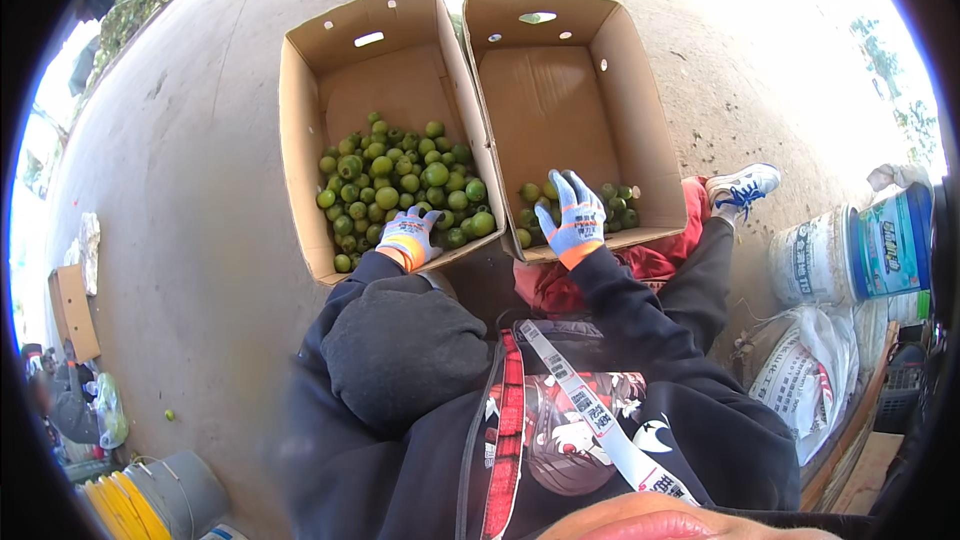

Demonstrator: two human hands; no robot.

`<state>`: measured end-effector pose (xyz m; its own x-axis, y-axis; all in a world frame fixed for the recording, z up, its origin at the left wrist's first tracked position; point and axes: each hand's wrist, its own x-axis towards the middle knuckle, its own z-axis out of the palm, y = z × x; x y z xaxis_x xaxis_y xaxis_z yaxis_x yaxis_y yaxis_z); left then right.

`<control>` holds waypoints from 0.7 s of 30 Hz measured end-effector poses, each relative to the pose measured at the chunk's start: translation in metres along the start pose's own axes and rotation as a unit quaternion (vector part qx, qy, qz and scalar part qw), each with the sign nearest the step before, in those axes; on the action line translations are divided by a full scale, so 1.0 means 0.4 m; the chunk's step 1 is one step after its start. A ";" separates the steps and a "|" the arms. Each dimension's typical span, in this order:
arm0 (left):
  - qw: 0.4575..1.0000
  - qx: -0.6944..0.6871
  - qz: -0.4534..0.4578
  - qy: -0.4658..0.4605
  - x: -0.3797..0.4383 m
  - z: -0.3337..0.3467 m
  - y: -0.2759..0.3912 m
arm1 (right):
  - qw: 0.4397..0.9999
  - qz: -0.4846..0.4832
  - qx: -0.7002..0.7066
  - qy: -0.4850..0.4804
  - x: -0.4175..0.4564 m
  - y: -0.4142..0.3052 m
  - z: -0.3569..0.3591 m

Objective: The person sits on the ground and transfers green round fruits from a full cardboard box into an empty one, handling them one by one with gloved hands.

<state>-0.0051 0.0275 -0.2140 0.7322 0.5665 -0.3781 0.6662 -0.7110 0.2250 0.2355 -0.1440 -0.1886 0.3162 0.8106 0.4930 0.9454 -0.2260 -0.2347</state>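
Two cardboard boxes stand side by side before me. The left box holds many round green fruits, heaped toward its near end. My left hand, in a grey-blue and orange work glove, lies on the fruits by the near wall; its fingertips are partly hidden among them. The right box has a smaller group of green fruits along its near wall. Above these is my right hand, in a matching glove, back upward and thumb spread from the fingers. No fruit shows in its grasp.
Plastic buckets and a white sack stand at the right. At lower left are a grey bucket and a loose green fruit. Another person is at the far left, beside an upright cardboard box.
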 end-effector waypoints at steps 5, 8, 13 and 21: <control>0.988 0.053 -0.085 -0.119 0.012 0.000 -0.010 | 0.999 -0.003 0.006 -0.047 -0.063 0.010 0.026; 0.983 0.086 -0.114 -0.114 0.024 0.029 -0.029 | 0.997 0.013 0.000 -0.070 -0.047 -0.015 0.006; 0.983 0.100 -0.155 0.006 0.022 0.030 -0.009 | 0.996 0.023 0.016 -0.085 -0.064 0.005 0.014; 0.977 -0.017 -0.190 0.095 0.014 0.028 -0.093 | 0.995 0.030 0.020 -0.093 -0.068 0.005 0.021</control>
<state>-0.0275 0.0525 -0.2344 0.4414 0.8567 -0.2670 0.8973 -0.4215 0.1309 0.2283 -0.1618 -0.2096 0.3476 0.8833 0.3144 0.9206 -0.2580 -0.2930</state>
